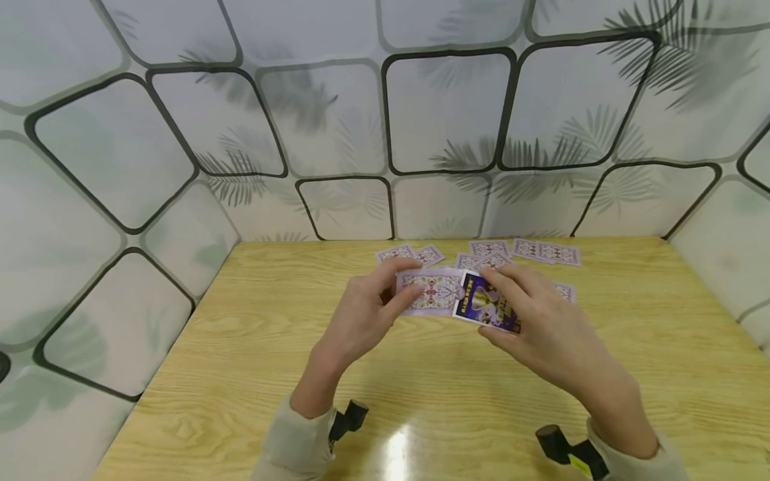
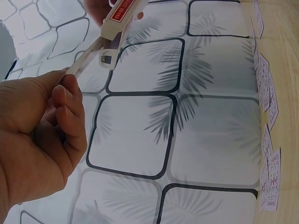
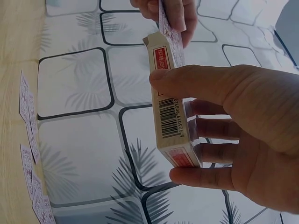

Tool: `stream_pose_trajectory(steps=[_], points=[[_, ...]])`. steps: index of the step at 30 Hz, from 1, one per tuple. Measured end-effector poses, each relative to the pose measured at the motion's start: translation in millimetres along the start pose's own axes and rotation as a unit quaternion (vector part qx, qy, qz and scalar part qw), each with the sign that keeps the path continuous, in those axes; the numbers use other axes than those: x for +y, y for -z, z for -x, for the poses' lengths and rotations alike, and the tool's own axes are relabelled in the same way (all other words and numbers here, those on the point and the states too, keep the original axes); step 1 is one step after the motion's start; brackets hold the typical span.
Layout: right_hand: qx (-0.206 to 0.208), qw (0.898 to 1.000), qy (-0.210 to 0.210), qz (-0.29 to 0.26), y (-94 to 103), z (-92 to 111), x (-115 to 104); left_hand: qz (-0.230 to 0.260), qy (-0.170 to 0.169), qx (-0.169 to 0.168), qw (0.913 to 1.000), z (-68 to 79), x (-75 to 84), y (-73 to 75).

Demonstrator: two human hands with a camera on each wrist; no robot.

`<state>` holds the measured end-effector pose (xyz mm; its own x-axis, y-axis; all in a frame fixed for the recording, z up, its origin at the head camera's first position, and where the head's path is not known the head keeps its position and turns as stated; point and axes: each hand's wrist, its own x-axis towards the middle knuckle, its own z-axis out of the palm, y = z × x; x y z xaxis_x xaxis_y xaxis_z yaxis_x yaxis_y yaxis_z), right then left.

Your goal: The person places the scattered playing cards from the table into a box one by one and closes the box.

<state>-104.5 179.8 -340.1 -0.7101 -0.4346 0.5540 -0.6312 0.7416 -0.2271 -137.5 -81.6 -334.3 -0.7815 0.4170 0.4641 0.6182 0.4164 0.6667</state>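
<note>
The left hand (image 1: 363,307) pinches cards (image 1: 432,294) whose long axis runs roughly in line with the box (image 1: 476,300), gripped by the right hand (image 1: 549,324), its open end facing left.

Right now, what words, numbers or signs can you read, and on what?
"6 925019 90032…", last digits unclear: beside the barcode on the playing-card box.
Red label, same box: lettering too small to read.
Purple front: yellow lettering too blurred to read.
Dark mark, box end: too small to read.
</note>
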Motion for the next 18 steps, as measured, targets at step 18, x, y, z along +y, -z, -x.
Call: stream_pose_trajectory(steps=[18], points=[[0.001,1.000,-0.001,-0.002,0.1,0.1,-1.3,0.013,0.018,0.025,0.9995,2.4,7.3,-7.6]])
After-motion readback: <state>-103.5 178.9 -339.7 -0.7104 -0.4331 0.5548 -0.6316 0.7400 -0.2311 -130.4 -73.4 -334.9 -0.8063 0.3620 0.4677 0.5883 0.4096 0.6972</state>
